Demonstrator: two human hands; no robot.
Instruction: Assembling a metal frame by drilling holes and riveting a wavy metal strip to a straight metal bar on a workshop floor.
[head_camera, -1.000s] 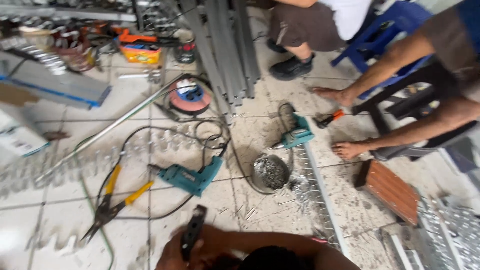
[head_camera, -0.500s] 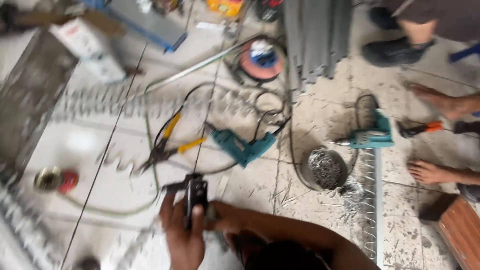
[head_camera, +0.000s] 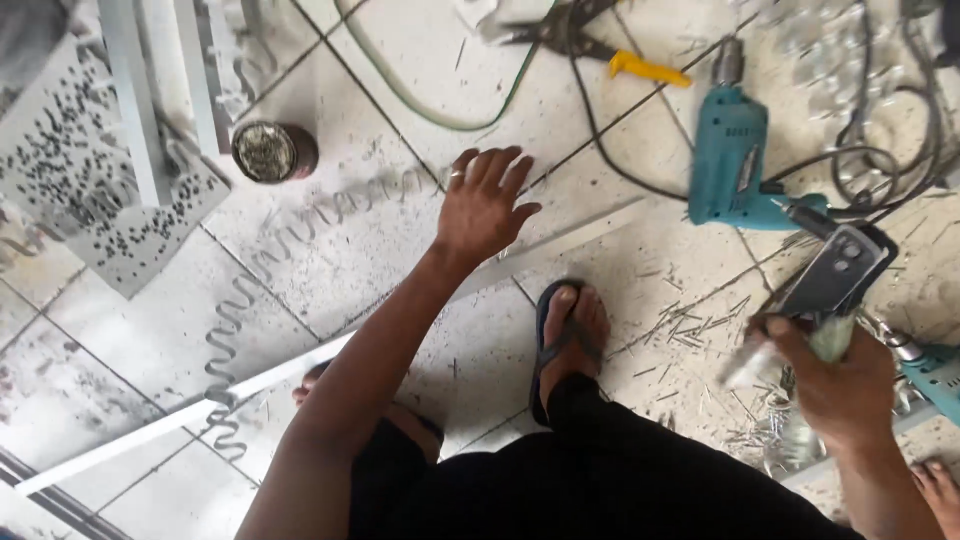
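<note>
My left hand (head_camera: 482, 202) reaches down with fingers spread over a long white metal strip (head_camera: 300, 360) that lies across the tiled floor, touching or just above its upper end. My right hand (head_camera: 835, 385) holds a black hand tool (head_camera: 835, 272) with a pale handle, raised above the floor at the right. A teal electric drill (head_camera: 735, 160) lies on the tiles just left of that tool. My foot in a dark sandal (head_camera: 568, 340) stands beside the strip.
A small round tin (head_camera: 272, 152) holding small metal bits stands at upper left, next to perforated metal sheets (head_camera: 90, 190). Pliers with yellow handles (head_camera: 600, 50) and dark cables (head_camera: 880, 150) lie at the top. Loose nails (head_camera: 700, 330) litter the tiles. A second teal tool (head_camera: 935, 375) sits far right.
The view has swung down and left toward my feet. My left hand, not seen before, now reaches out over the white strip. My right hand with the black tool has shifted to the right.
</note>
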